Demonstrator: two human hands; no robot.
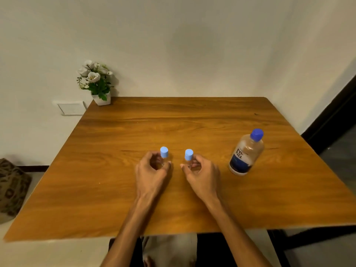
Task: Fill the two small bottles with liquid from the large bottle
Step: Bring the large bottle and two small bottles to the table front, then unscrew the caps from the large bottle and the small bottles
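Two small clear bottles with light blue caps stand near the middle of the wooden table (115, 189). My left hand (152, 170) curls around the left small bottle (164, 152). My right hand (200, 173) wraps the right small bottle (188, 155). Fingers hide most of both bodies, so only the caps show plainly. The large bottle (246, 153) stands upright to the right of my right hand, apart from it. It is clear with a dark blue cap and a blue and white label, and the cap is on.
A small white pot of white flowers (96, 81) sits at the table's far left corner against the wall. A wall plate (70, 107) is left of the table. A patterned cushion (11, 187) lies on the floor at left.
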